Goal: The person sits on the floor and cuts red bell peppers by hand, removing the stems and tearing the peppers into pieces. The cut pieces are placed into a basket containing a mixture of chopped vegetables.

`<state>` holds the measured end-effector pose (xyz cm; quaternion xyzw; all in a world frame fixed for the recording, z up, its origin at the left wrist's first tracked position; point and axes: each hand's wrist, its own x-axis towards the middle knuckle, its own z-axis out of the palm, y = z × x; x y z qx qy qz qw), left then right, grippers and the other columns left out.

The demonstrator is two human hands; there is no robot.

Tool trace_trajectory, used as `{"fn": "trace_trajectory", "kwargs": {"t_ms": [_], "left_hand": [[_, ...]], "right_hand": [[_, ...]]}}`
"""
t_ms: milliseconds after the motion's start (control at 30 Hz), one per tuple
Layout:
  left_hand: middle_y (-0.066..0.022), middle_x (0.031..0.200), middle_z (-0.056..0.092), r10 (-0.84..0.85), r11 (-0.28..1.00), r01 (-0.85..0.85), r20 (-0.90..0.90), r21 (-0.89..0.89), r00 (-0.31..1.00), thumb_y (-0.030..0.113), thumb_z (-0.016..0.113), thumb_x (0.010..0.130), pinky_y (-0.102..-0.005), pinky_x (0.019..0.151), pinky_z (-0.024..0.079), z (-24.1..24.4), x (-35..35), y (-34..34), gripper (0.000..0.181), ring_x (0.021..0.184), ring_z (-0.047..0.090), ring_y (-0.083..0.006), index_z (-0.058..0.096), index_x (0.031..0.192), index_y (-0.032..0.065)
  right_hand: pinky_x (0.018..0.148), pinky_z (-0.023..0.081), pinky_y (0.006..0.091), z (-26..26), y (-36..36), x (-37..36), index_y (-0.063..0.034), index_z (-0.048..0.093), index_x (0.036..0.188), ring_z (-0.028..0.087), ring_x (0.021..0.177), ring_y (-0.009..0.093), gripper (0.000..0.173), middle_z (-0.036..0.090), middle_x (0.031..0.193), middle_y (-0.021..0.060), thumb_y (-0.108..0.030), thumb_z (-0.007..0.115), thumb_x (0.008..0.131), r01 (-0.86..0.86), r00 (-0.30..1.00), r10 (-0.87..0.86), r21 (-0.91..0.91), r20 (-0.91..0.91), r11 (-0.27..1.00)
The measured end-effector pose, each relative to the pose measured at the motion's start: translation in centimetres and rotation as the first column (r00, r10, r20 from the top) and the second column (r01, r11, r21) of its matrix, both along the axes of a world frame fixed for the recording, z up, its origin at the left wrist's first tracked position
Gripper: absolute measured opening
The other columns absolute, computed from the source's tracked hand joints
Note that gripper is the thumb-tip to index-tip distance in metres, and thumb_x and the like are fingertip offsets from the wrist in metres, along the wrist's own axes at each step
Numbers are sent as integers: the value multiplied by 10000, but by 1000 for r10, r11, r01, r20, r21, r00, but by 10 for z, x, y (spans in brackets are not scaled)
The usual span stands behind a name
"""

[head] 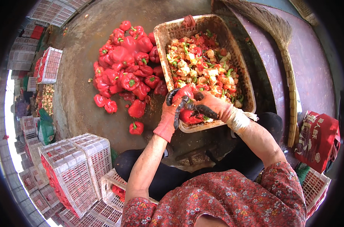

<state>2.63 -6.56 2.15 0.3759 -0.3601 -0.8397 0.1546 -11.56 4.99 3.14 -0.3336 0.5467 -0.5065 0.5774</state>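
Note:
A red bell pepper [185,91] is between my hands, above the near end of a grimy plastic crate [164,63]. My left hand [172,110], in an orange glove with black-coated fingers, grips it from the left. From the right, my right hand [214,106] has its gloved fingers curled against it; whether they also hold a small tool is hidden. Just below my fingers shows another piece of red pepper [189,117], near the crate's rim. Pale seedy cores, green stems and red scraps [200,65] fill much of the crate.
A heap of red bell peppers [123,65] lies on the wet floor left of the crate, with one single pepper [136,128] nearer me. White plastic crates [75,164] stand at left. A straw broom [289,76] and a red bag [316,139] are at right.

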Motion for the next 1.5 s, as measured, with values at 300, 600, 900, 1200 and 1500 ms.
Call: {"fn": "trace_trajectory", "kwargs": {"t_ms": [300,600,900,1200,1500], "left_hand": [[-39,1071,625,-6,880,95,190,-466,982,2,726,772,-273,825,532,-22,2,6,467,931,604,-119,563,1205,65],[-50,1131,630,140,984,-167,-295,-68,945,151,611,896,-300,957,477,-3,-9,-47,407,1020,615,-156,535,1283,52],[-194,1280,464,163,-145,806,789,-574,592,234,762,711,-458,888,484,1,-84,34,699,1122,541,-330,465,1339,159],[-190,1312,477,51,-109,826,827,-553,560,218,740,669,-479,930,474,-6,-67,44,676,1132,521,-418,516,1305,168],[-213,1217,518,270,258,355,420,-899,866,268,775,656,-452,950,450,105,9,-16,669,1126,536,-379,542,1260,98]], "right_hand": [[711,504,393,15,8,-1,-49,584,947,643,838,308,357,639,863,143,-303,740,749,23,587,185,244,-788,969],[881,478,474,35,19,-49,-46,464,1287,558,1074,354,634,541,1156,208,-328,716,778,404,293,-214,-82,-932,911],[844,508,386,53,46,-78,-9,612,1087,641,966,337,332,649,1001,191,-178,672,808,559,481,-572,-271,-664,784],[777,499,288,56,27,-68,17,649,1026,615,861,105,205,690,896,81,-75,636,843,523,650,-587,-276,-483,806],[738,502,339,0,14,-48,-21,635,1006,644,808,202,167,683,875,102,-97,648,857,237,608,-298,-190,-736,953]]}}
